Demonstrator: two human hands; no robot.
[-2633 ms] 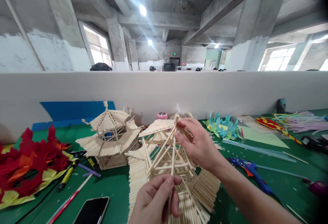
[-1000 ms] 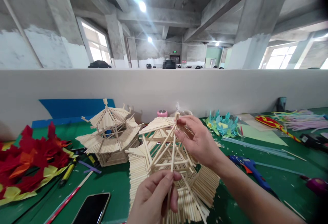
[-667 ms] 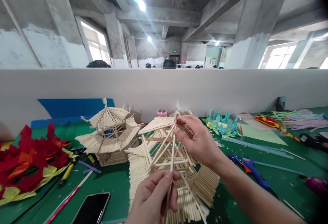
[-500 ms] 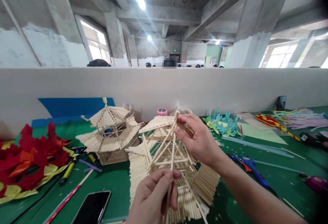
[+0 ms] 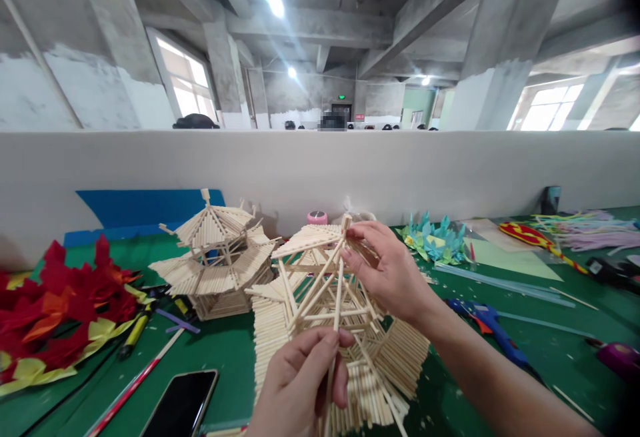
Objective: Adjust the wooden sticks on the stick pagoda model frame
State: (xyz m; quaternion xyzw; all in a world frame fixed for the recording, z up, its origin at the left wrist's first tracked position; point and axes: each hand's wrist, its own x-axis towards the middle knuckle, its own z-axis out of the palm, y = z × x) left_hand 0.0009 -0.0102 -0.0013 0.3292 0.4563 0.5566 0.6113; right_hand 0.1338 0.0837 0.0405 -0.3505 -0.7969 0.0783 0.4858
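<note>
A pavilion model (image 5: 305,310) built from thin wooden sticks stands in front of me, its roof partly an open frame. My left hand (image 5: 307,377) pinches a long wooden stick (image 5: 338,297) between thumb and fingers. That stick slants up along the frame, its upper end at the roof's peak. There my right hand (image 5: 385,267) has thumb and fingertips closed at the peak, against the short post (image 5: 346,223) and the stick's top; its grip is partly hidden. Left of this model is a second stick pavilion (image 5: 215,257) with a covered roof.
A phone (image 5: 180,405) lies at front left, near red and yellow paper pieces (image 5: 65,310). To the right are a blue glue gun (image 5: 495,330), clear glue sticks (image 5: 505,283) and a teal paper flower (image 5: 435,240). A white partition (image 5: 320,170) borders the green table.
Both hands keep their hold in nearly the same place. The whole view has shifted very slightly.
</note>
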